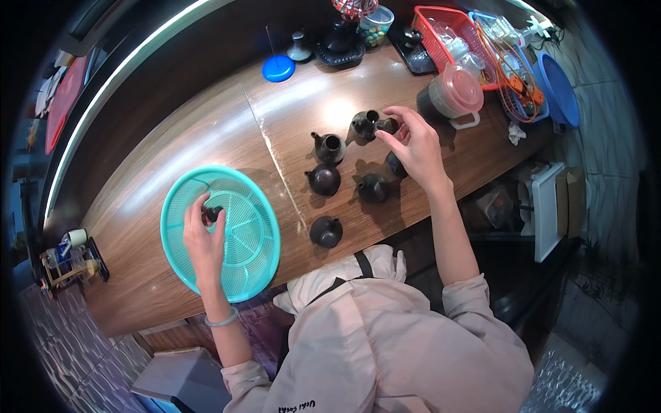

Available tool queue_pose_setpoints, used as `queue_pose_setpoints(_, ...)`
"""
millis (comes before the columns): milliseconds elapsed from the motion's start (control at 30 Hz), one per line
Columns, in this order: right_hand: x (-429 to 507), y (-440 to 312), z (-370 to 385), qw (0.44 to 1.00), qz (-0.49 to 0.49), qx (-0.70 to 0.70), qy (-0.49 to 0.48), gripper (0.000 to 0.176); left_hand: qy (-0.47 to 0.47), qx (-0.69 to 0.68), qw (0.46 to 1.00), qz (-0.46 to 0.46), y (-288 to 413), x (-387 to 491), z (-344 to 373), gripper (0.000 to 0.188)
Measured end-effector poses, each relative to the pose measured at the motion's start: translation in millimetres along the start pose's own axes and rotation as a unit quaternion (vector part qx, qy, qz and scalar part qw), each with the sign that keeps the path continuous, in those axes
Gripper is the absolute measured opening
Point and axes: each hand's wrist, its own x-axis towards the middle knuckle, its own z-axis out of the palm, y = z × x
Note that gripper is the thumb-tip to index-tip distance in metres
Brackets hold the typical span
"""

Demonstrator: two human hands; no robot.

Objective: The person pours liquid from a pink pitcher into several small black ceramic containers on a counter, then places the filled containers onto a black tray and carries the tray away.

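My left hand point(202, 232) holds a small dark lid or cup point(213, 213) between thumb and fingers, above the teal mesh basket point(248, 258). My right hand point(417, 147) pinches a small dark piece point(387, 125) right beside an uncovered dark teapot point(364, 126); whether the two touch, I cannot tell. Another small dark teapot point(329, 149) shows its round opening. Nearer me are a rounded dark pot point(324, 180), one more pot point(373, 189) and a pot close to the table edge point(326, 232). Partly behind my right hand is a dark pot point(396, 165).
The wooden counter point(206, 139) has a seam across it. A lidded plastic pitcher point(452, 95) stands beyond my right hand. Farther back are a red basket point(439, 26), a blue basket point(555, 88), orange cable point(524, 90), a blue disc point(279, 68) and a tub point(376, 28).
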Motion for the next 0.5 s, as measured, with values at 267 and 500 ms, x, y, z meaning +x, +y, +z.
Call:
queue_pose_setpoints(267,45.1,49.5,14.6,0.986,-0.019,-0.038,-0.163,0.035,-0.045,-0.168,0.979,0.104,134.6,46.3,88.8,0.03)
queue_pose_setpoints(500,52.5,63.3,23.3,0.98,-0.084,-0.038,-0.176,0.044,-0.088,-0.128,0.979,0.133,158.0,61.4,136.8,0.031)
